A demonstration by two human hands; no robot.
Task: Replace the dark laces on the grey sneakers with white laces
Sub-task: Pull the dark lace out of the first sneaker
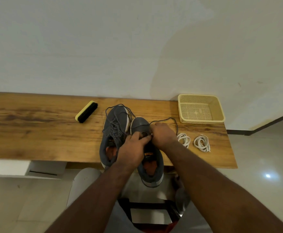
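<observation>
Both sets of fingers are curled on the right sneaker [147, 148]: left hand [132, 148] steadies its tongue while right hand [162, 133] pinches the dark lace [169, 118] free; white laces [193, 142] wait just beyond.

a wooden table [36, 125] stands against a plain pale wall [103, 39]. below and right of the table lies glossy light tiled floor [263, 157], a bright light reflection [268, 175] on it.

Wooden bench [36, 132] against a pale wall.
On it: a brush [86, 111] left of centre, two grey sneakers [115, 132] mid-frame, two white lace bundles [202, 143] and a cream basket [220, 108] at right.
</observation>
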